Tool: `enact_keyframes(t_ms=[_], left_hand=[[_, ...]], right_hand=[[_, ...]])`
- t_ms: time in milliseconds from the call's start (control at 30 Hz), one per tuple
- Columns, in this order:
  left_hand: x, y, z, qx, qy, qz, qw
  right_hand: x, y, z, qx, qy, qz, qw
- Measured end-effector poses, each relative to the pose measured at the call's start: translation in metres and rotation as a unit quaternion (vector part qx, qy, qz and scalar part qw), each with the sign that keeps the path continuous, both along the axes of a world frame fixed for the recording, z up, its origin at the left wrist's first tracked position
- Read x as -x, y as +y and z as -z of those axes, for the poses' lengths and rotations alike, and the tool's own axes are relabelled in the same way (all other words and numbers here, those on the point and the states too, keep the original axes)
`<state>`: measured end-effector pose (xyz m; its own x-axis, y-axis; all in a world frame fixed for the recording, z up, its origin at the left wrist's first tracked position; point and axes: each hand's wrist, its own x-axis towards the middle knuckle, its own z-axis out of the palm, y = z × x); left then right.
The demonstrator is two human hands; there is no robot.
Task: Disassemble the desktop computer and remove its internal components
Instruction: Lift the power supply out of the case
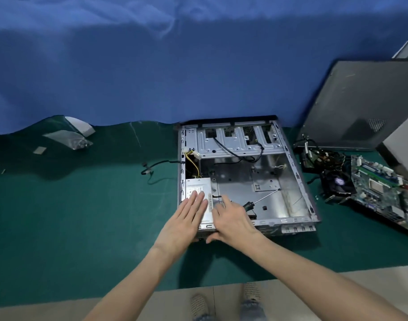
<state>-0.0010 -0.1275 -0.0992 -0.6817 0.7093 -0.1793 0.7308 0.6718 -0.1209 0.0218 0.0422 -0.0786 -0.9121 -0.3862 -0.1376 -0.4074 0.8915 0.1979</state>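
Metal case (pixel 300 179), left fingers (pixel 194 199) flat on power supply (pixel 196 184), right fingers (pixel 226 202) splayed over near edge

your left arm (pixel 142 272) and right arm (pixel 314 269) reach forward, left hand (pixel 186 218) flat with fingers straight together, right hand (pixel 233 220) just beside it, fingers loosely spread.
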Motion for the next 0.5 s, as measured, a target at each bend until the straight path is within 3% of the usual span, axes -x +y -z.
enact_keyframes(t_ms=[233, 500], left_hand=[[-0.003, -0.004, 0.012, -0.074, 0.095, 0.023, 0.992], [-0.002, 0.002, 0.007, -0.079, 0.046, 0.000, 0.996]], right_hand=[[-0.007, -0.014, 0.017, -0.017, 0.004, 0.055, 0.998], [-0.004, -0.018, 0.029, 0.023, 0.052, 0.057, 0.997]])
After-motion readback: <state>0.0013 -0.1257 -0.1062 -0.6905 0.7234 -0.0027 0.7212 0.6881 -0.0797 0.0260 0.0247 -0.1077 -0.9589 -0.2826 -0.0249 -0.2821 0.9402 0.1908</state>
